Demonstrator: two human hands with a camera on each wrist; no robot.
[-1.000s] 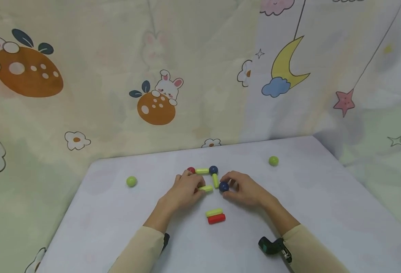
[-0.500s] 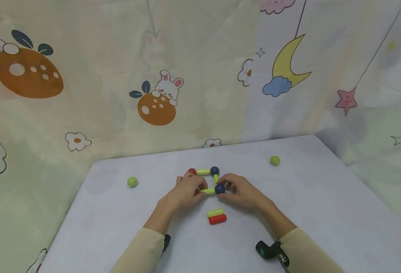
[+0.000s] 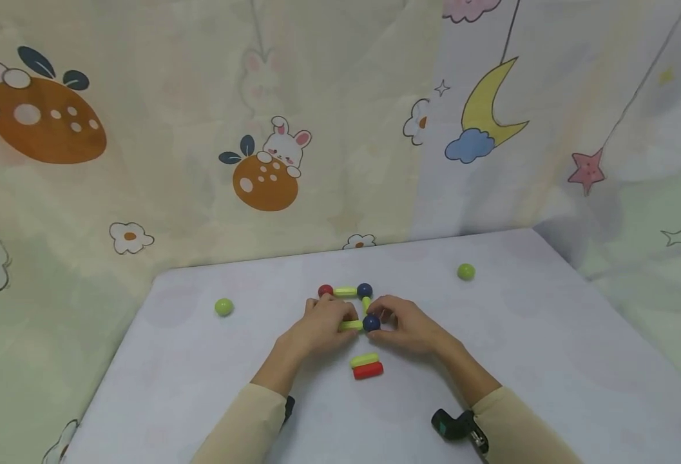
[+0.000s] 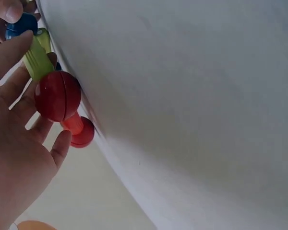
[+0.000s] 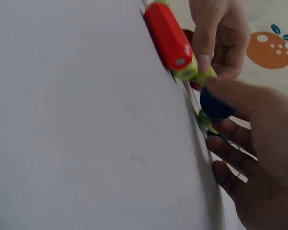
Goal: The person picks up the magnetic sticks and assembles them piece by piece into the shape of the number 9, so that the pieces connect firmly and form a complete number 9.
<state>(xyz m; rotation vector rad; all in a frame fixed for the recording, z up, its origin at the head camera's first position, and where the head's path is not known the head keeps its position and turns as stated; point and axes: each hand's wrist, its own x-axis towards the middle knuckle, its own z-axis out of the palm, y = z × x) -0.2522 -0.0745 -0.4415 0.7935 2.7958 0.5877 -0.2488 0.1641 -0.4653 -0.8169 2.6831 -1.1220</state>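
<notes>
My right hand (image 3: 406, 325) pinches a dark blue ball (image 3: 371, 323) between thumb and fingers. That ball meets the right end of a yellow-green stick (image 3: 350, 325), which my left hand (image 3: 325, 325) pinches. In the left wrist view a red ball (image 4: 57, 97) sits at the stick's other end, with a short red stick (image 4: 73, 123) running on to another red ball (image 4: 83, 133). Along the back of the frame, a yellow-green stick (image 3: 345, 292) links a red ball (image 3: 325, 290) to a blue ball (image 3: 364, 290). A further yellow-green stick (image 3: 366, 304) comes forward to the pinched ball.
In front of the hands, a loose yellow-green stick (image 3: 364, 360) lies against a thicker red stick (image 3: 368, 370). One light green ball (image 3: 223, 307) is at the left of the white table (image 3: 549, 361), another green ball (image 3: 466, 271) at the back right. A printed cloth hangs behind.
My right hand has moved left with the blue ball, from a gap off the stick to its end. My left hand has shifted slightly right along with the stick.
</notes>
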